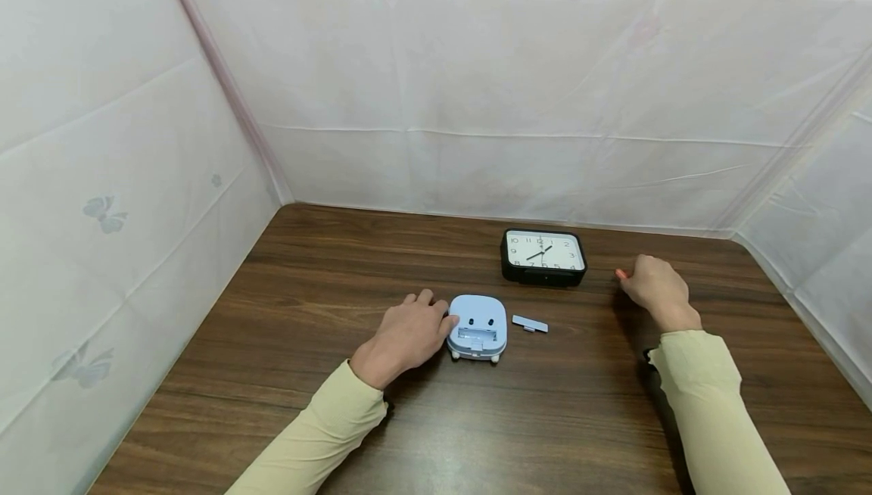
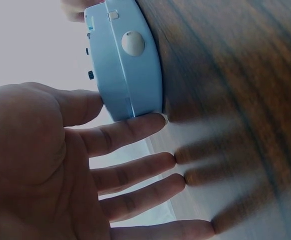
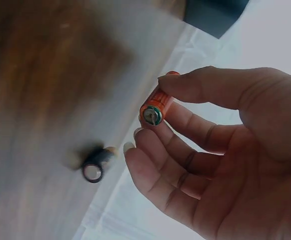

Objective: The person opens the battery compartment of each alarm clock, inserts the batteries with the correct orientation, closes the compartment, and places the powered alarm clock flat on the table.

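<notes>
A light blue clock with small white feet lies with its back up. Two black knobs and an uncovered battery compartment show on that back. My left hand touches its left side, thumb at the back's edge, and the index finger runs straight along the side. The other fingers are spread, tips at the table. Between thumb and fingertips my right hand pinches an orange battery, its metal end showing in the right wrist view. Beyond those fingertips, a dark battery lies on the table.
To the right of the blue clock lies its small light blue battery cover. A black rectangular clock with a white dial is farther back, between the hands. White sheeting encloses the wooden table at the back and sides.
</notes>
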A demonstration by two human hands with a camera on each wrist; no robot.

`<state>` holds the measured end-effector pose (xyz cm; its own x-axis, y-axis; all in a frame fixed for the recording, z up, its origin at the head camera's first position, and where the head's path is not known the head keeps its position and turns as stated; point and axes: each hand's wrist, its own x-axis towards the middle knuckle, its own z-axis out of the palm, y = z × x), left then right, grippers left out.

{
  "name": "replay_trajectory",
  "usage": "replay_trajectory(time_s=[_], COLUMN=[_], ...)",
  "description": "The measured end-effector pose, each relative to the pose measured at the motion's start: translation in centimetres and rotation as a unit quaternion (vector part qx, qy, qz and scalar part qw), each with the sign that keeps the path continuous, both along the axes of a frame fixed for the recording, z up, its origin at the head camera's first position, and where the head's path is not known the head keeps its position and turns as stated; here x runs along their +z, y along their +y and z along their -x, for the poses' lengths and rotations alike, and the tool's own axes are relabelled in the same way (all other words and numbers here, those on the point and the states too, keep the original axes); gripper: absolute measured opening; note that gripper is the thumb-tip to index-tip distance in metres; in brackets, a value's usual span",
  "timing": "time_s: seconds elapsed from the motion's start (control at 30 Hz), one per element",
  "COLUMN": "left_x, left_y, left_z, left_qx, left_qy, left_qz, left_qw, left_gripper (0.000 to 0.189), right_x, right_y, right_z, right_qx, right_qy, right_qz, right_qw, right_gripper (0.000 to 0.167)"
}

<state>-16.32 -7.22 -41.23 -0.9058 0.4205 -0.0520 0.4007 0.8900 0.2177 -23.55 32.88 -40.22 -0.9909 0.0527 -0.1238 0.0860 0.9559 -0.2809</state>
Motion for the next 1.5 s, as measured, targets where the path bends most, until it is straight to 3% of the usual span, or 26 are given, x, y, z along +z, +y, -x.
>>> replay_trajectory(time_s=[0.37,0.63,1.27,1.5], left_x=[0.1,0.0,0.1,0.0], left_y=[0.0,0.0,0.0,0.0], left_z=[-0.1,0.0,-0.1,-0.1], left_qx=[0.000,0.000,0.002,0.001], left_qy=[0.001,0.002,0.001,0.001], left_qz=[-0.002,-0.002,-0.005,-0.004], left_qw=[1.0000,1.0000,1.0000,1.0000], left_gripper=[0.038,0.039,0.038,0.038], right_x=[1.7,2.8,3.3,3.4], right_y=[-1.4,-2.7,-6.0,-7.5], right_z=[-0.6,-1.3,-1.7,-2.3], right_qx=[0.048,0.071,0.133,0.175], right_qy=[0.064,0.096,0.108,0.146], right_qz=[0.018,0.031,0.065,0.069], right_qw=[0.9966,0.9923,0.9830,0.9711], right_gripper=[0.016,0.019,0.014,0.009])
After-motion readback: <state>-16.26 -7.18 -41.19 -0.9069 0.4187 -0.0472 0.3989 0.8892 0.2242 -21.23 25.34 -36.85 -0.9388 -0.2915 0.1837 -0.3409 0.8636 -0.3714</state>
